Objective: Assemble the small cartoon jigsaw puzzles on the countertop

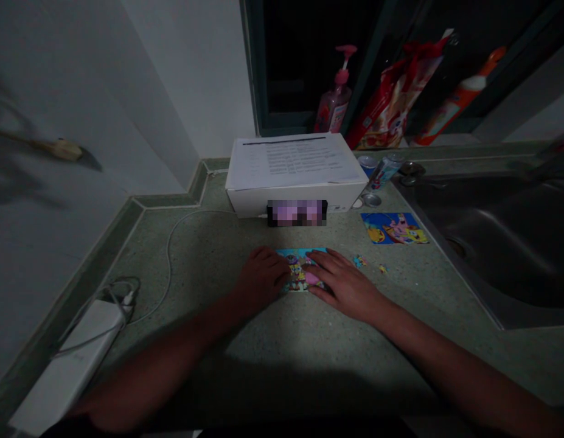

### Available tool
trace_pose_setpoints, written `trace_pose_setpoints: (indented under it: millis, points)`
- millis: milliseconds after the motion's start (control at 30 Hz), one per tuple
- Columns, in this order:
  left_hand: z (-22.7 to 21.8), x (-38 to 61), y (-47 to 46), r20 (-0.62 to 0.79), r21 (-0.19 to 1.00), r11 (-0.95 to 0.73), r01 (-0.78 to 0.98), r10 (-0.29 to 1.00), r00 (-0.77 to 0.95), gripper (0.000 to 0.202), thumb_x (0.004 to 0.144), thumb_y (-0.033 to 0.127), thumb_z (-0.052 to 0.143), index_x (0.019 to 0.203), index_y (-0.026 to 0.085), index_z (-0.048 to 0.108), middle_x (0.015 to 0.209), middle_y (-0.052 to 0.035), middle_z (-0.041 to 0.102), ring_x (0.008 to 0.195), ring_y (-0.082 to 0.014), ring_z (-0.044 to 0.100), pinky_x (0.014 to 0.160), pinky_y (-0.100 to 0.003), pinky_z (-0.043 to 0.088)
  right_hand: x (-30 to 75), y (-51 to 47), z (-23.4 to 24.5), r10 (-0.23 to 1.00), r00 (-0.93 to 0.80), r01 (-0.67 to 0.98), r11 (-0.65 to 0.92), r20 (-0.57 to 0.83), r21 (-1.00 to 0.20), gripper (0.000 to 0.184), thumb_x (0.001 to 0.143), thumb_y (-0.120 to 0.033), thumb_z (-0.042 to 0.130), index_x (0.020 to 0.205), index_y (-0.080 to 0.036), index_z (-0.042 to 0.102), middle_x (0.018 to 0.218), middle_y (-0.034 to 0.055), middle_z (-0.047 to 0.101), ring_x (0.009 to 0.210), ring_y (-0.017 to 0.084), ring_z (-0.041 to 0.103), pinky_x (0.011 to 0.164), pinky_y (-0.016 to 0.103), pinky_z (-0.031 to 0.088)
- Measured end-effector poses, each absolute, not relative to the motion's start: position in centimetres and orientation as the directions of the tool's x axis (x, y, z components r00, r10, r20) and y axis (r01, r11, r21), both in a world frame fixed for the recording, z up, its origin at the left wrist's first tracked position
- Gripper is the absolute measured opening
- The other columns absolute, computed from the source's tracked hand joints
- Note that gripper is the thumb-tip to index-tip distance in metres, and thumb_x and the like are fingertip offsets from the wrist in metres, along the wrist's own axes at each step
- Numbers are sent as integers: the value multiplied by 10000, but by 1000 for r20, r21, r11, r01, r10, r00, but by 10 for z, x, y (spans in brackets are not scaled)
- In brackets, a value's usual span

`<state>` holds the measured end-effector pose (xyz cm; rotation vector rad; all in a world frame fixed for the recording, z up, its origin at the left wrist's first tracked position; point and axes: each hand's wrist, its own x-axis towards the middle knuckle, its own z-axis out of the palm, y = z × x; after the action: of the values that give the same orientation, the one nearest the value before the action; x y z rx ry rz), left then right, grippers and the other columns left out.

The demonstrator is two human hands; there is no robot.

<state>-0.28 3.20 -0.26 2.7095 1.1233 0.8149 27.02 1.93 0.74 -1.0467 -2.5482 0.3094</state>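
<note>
A small colourful jigsaw puzzle [297,275] with cartoon figures lies flat on the speckled green countertop [282,340]. My left hand [262,275] rests along its left edge, fingers slightly bent and their tips on or against it. From the other side, my right hand [342,281] lies over the puzzle's right part with its fingers spread. Neither hand lifts anything; both cover parts of the picture. A few loose puzzle pieces [359,261] lie just right of my right hand, with another small piece [382,268] farther right.
A cartoon picture card [395,228] lies near the steel sink [501,237]. Behind the puzzle, a phone [297,213] leans on a white box [295,164]. Cans [384,170] stand beside the box. A cable [169,261] runs to a white power strip [74,365] at left.
</note>
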Motion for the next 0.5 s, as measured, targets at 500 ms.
trace_pose_setpoints:
  millis: [500]
  points:
    - [-1, 1, 31, 420, 201, -744, 638, 653, 630, 104, 1056, 186, 664, 995, 238, 730, 1075, -17, 805, 1027, -234, 699, 1072, -473, 520, 270, 19, 7, 713, -657, 636, 699, 246, -328, 392, 1031, -285, 701, 1422, -271, 688, 1503, 152, 686, 1405, 362, 639, 1240, 668, 468]
